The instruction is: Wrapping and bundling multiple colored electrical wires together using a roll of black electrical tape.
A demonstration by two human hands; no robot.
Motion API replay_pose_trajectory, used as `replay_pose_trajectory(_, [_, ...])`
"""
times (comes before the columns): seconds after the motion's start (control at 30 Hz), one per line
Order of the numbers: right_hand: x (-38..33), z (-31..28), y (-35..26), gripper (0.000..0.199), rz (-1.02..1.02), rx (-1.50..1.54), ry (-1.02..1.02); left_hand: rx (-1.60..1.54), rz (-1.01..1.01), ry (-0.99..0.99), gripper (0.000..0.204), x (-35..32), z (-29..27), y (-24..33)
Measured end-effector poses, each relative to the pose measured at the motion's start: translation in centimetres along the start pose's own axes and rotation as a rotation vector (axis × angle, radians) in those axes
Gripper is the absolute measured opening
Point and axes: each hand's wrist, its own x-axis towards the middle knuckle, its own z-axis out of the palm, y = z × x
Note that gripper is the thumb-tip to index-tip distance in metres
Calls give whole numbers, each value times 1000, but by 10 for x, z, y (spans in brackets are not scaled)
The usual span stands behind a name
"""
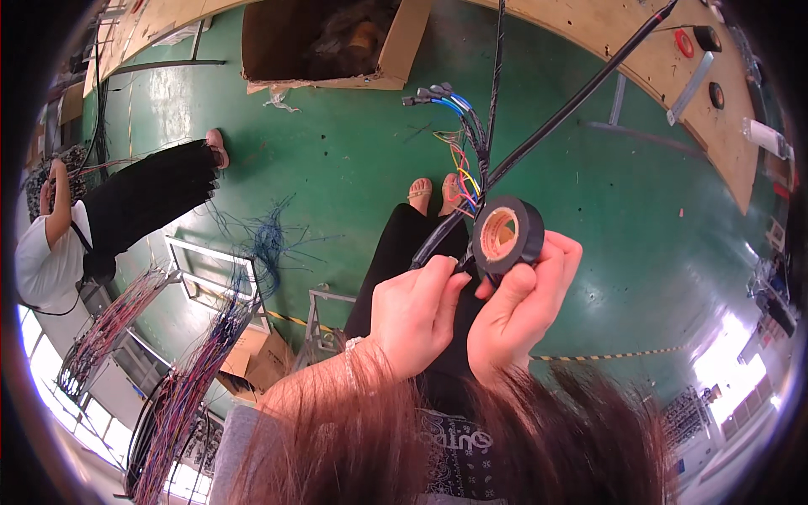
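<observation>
A roll of black electrical tape (529,233) with a pale cardboard core is gripped by my right hand (523,310), its thumb and fingers closed at the roll's lower edge. My left hand (418,310) pinches beside it, just below the black-wrapped wire harness (438,240); fingertips hide what exactly is between them. The harness runs up from my hands and splits into thick black branches (581,97). Yellow, red and white thin wires (460,164) fan out near the joint. Above them, blue and white leads end in dark connectors (433,93).
A wooden board (581,29) with tape rolls (707,38) curves along the top right. An open cardboard box (396,50) stands on the green floor ahead. At left, another person (59,252) stands near hanging wire bundles (198,362) and a white metal frame (210,299).
</observation>
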Motion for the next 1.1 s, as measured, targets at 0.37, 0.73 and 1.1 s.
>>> replay_pose_trajectory(0.37, [44, 4, 15, 18, 372, 127, -293, 72, 62, -19, 12, 3, 1, -2])
replay_pose_trajectory(0.73, [-51, 9, 47, 74, 703, 1346, -467, -583, -388, -416, 32, 12, -34, 9])
replay_pose_trajectory(1.1, [-11, 32, 74, 81, 410, 1322, -561, -81, -155, -551, 32, 42, -53, 19])
